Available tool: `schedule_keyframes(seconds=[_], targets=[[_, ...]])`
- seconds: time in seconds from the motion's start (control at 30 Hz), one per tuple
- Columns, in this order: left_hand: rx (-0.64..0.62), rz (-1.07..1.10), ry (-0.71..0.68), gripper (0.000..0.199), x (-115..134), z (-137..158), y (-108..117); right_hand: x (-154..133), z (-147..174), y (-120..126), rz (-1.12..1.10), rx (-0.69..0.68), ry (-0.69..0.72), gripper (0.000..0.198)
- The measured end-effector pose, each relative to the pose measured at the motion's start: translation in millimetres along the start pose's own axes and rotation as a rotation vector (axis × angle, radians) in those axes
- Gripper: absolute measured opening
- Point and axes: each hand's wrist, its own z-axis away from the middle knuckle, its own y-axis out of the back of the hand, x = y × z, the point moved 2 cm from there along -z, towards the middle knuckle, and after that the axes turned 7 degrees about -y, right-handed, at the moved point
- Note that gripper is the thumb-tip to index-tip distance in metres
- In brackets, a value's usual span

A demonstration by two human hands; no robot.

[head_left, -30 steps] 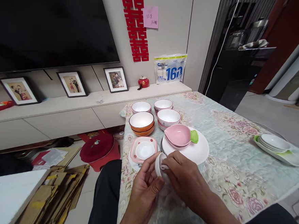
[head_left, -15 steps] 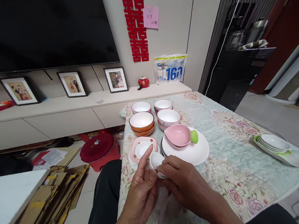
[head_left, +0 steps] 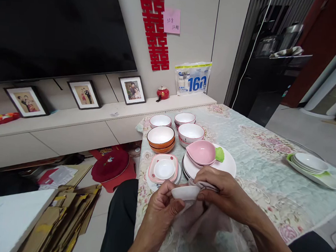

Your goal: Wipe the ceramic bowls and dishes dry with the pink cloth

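Note:
A small white dish (head_left: pixel 185 193) is tilted up on edge between my hands, above the near part of the table. My left hand (head_left: pixel 160 210) grips it at its left side, thumb in front. My right hand (head_left: pixel 225 193) is closed on a pale greyish-pink cloth (head_left: pixel 204 220), pressed against the dish's right edge; the cloth hangs down, blurred. Just beyond, a white saucer (head_left: pixel 165 169) lies in a pink-rimmed square dish (head_left: pixel 151 171) on a plate. Right of that, a pink leaf-handled bowl (head_left: pixel 201 151) is stacked on a large white plate (head_left: pixel 230 167).
Orange bowls (head_left: pixel 160 140) and several white bowls (head_left: pixel 191 133) stand farther back on the flowered tablecloth (head_left: pixel 257 167). White dishes on a green-edged plate (head_left: pixel 329 181) lie at the right. A red stool (head_left: pixel 110 166) and flattened cardboard (head_left: pixel 60 222) are at the left.
The small white dish has been turned and raised, and now shows on edge. My left fingers have closed around it from an upright thumb, and the cloth has moved along its rim.

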Motion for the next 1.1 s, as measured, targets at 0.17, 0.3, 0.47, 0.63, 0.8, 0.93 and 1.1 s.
schedule_keyframes(seconds=[0.17,0.3,0.47,0.63,0.8,0.93,1.1], targets=[[0.132,0.004,-0.039,0.032,-3.9,0.1,-6.0,1.9,-3.5,-10.0,0.033,0.308,0.038,0.014],[0.181,-0.002,-0.022,0.024,-5.4,0.5,-15.6,-11.1,-0.5,-27.6,0.119,0.440,0.020,0.019],[0.169,-0.038,-0.089,0.029,-8.1,1.7,-18.4,-32.2,3.8,-43.3,0.064,0.259,0.136,0.019],[0.156,-0.136,-0.022,0.018,-9.3,8.3,-19.5,-19.6,-0.9,-33.5,0.086,0.362,0.109,0.016],[0.215,-0.197,0.021,0.023,-9.6,10.1,-20.9,-3.2,-6.0,-25.0,0.095,0.522,0.030,0.015],[0.203,-0.220,-0.043,0.017,-8.2,6.5,-22.6,-21.1,0.2,-40.1,0.135,0.408,0.094,0.018],[0.202,-0.229,-0.086,0.023,-5.7,7.9,-23.3,-30.5,2.2,-46.9,0.172,0.330,0.181,0.020]])
